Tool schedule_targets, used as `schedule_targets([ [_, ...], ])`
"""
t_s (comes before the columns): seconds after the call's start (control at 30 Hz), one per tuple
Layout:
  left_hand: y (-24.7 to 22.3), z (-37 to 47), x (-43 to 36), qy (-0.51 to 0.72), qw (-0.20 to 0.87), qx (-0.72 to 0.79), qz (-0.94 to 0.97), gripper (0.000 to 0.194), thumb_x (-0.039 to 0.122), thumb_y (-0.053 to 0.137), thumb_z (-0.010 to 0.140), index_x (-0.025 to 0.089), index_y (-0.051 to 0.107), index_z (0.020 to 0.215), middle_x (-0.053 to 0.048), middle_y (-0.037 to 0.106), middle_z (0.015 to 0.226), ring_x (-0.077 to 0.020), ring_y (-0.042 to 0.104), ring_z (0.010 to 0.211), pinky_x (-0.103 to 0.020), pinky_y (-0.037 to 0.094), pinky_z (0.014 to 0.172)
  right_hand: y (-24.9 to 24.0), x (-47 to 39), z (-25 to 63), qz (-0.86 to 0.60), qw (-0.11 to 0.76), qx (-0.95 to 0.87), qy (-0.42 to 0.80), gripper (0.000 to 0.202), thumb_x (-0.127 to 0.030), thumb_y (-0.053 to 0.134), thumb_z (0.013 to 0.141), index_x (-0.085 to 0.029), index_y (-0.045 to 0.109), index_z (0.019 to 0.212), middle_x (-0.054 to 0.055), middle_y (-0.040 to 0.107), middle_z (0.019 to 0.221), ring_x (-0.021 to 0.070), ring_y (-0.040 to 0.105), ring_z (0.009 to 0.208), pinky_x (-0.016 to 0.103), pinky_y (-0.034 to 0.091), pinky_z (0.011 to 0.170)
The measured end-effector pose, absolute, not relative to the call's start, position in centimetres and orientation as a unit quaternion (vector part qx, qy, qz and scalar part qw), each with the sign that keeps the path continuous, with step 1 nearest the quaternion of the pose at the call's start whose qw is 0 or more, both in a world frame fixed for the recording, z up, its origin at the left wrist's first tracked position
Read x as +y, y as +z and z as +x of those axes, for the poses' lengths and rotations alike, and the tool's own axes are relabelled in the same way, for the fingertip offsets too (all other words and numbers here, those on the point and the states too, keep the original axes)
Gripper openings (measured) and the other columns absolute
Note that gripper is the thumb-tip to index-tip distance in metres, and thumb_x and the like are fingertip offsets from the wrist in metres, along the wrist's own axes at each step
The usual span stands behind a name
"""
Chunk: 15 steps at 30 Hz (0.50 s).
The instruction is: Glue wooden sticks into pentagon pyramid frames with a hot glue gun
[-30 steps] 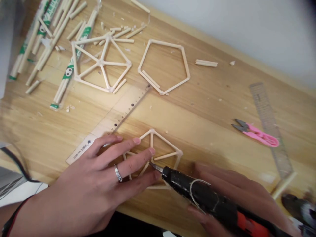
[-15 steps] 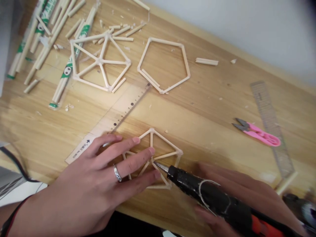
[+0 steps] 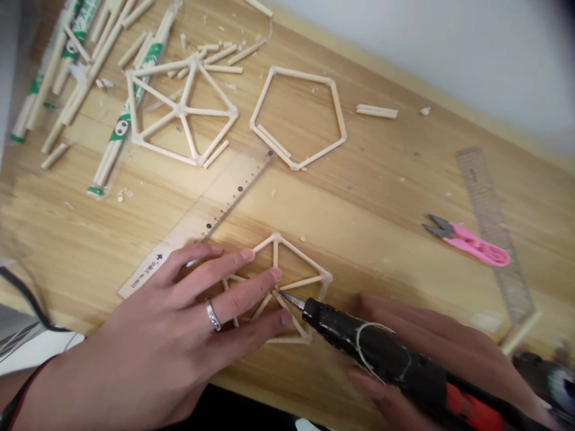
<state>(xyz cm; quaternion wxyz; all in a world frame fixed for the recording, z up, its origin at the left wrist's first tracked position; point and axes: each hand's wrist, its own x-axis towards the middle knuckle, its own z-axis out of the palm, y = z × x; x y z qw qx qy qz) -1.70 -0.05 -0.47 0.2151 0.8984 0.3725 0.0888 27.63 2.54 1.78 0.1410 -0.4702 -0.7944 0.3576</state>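
My left hand (image 3: 193, 323), with a ring on one finger, lies palm down with fingers spread over a pentagon frame of wooden sticks (image 3: 300, 251) with spokes meeting at its middle. Its fingertips press on the sticks and hide the frame's left part. In my right hand (image 3: 431, 341) is a black and red glue gun (image 3: 381, 353), its metal nozzle at the hub where the spokes join. A loose pale strand curves over the gun's body. Most of my right hand's fingers are behind the gun.
A spoked stick pentagon (image 3: 209, 112) and a plain pentagon (image 3: 309, 75) lie farther back. A clear ruler (image 3: 215, 197) is beside my left hand. Pink thread snips (image 3: 471, 242) overlap another ruler (image 3: 485, 203) at right. Wrapped chopsticks (image 3: 130, 108) and cut pieces are at upper left.
The glue gun and my right hand have shifted very slightly left, with the nozzle still at the hub. My left hand and the frame stay in place.
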Motion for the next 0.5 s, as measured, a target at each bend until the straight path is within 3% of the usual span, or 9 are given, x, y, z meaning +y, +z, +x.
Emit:
schedule_targets([
  [0.2, -0.5, -1.6, 0.0, 0.090, 0.214, 0.371, 0.899, 0.068, 0.020, 0.061, 0.093, 0.037, 0.052, 0.158, 0.007, 0.050, 0.166, -0.0288, 0.044, 0.149, -0.051, 0.022, 0.130, 1.9, 2.6, 27.9, -0.474, 0.139, -0.791, 0.362, 0.019, -0.022, 0.061, 0.092, -0.032, 0.052, 0.078, -0.002, 0.062, 0.062, 0.0233, 0.065, 0.054, 0.032, 0.052, 0.042],
  [0.37, -0.6, -1.7, 0.1, 0.081, 0.212, 0.366, 0.903, 0.069, 0.018, 0.060, 0.093, 0.037, 0.051, 0.159, 0.007, 0.049, 0.167, -0.0286, 0.041, 0.151, -0.051, 0.021, 0.129, 1.9, 2.1, 28.4, -0.480, 0.147, -0.820, 0.276, 0.006, -0.030, 0.065, 0.095, -0.035, 0.064, 0.093, 0.001, 0.073, 0.080, 0.0263, 0.072, 0.068, 0.033, 0.059, 0.051],
  [0.5, -0.5, -1.8, 0.0, 0.086, 0.219, 0.368, 0.899, 0.068, 0.019, 0.060, 0.094, 0.036, 0.051, 0.159, 0.006, 0.049, 0.166, -0.0279, 0.040, 0.151, -0.050, 0.018, 0.130, 1.5, 1.6, 29.2, -0.475, 0.141, -0.816, 0.297, 0.008, -0.029, 0.067, 0.094, -0.037, 0.067, 0.095, 0.000, 0.075, 0.082, 0.0266, 0.073, 0.069, 0.033, 0.061, 0.052],
])
